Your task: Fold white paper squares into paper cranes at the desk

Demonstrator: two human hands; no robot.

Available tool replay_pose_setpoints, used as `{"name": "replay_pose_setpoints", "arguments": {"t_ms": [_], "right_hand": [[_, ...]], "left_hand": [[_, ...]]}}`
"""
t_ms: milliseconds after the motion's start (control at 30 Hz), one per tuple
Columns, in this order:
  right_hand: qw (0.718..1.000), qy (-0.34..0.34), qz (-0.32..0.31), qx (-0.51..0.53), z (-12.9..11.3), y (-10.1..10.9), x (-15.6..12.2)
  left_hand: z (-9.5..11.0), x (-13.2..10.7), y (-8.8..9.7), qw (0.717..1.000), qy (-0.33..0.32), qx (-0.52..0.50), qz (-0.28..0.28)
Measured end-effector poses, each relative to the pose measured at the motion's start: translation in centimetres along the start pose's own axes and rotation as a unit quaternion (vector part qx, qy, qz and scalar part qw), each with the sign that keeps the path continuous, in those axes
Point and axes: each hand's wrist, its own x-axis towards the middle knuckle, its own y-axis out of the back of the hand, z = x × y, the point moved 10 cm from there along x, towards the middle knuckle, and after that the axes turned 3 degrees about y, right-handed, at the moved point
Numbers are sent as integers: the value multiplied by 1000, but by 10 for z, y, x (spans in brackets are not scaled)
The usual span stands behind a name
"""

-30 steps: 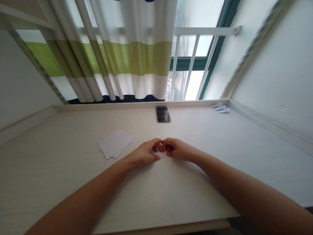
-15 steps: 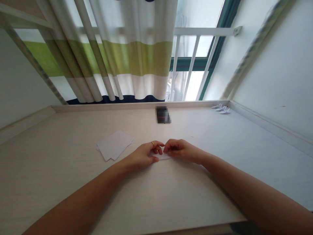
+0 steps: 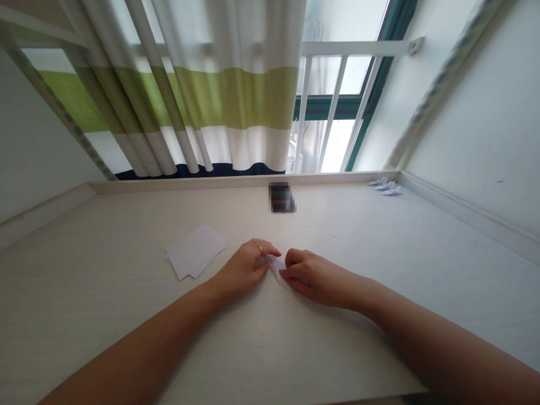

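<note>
A small piece of folded white paper (image 3: 275, 269) slants between my hands, just above or on the white tabletop (image 3: 261, 349); which of the two I cannot tell. My left hand (image 3: 250, 263), with a gold ring on one finger, pinches the paper's upper left end. On the lower right end, the thumb and curled fingers of my right hand (image 3: 310, 275) are closed. Much of the paper is hidden by the fingers. Left of my left hand lie a few overlapping white paper sheets (image 3: 196, 251).
A dark pixelated object (image 3: 282, 198) stands near the table's back ledge (image 3: 189, 184). Several small folded paper pieces (image 3: 386, 187) sit in the back right corner. Behind the ledge are a curtain (image 3: 236, 95) with a green band and a white railing (image 3: 358, 49).
The folded paper has turned from lying nearly level to slanting down to the right. My right hand has moved slightly lower and my left fingers have closed more around the paper's end.
</note>
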Motion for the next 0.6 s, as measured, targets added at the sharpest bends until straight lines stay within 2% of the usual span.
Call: {"name": "replay_pose_setpoints", "arguments": {"t_ms": [133,300,433,600], "right_hand": [[999,-7,-36,1,-3,-9,-1],[999,-3,-51,7,-11,-12,-1],[997,35,-12,63,-18,-7,1],[998,-19,56,39,12,3,2]], "left_hand": [[-2,0,4,999,12,32,42],[-11,0,2,996,52,59,41],[-8,0,0,995,50,79,27],[-5,2,-4,996,49,80,-2]]}}
